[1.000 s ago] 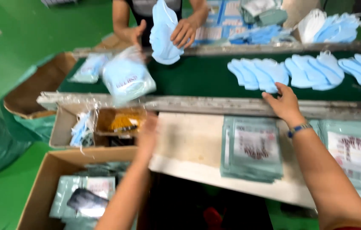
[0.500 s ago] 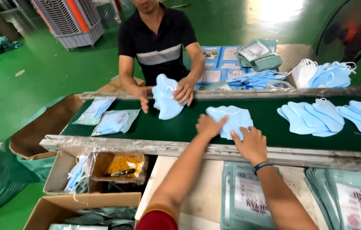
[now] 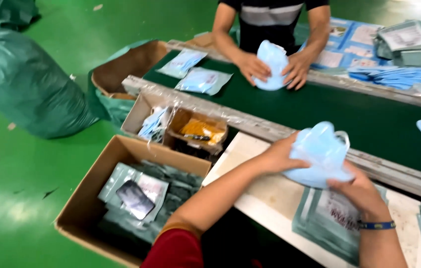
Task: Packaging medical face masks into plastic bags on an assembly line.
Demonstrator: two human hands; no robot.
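Holding a soft pale-blue stack of fabric face masks right of centre in the frame, both hands clamp it: left hand on its left side, right hand beneath, above the white surface

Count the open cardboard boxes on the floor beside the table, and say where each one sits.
3: a large box of packets nearest the camera, a small divided box against the belt frame, and a box with a green liner farther back. Others may be hidden.
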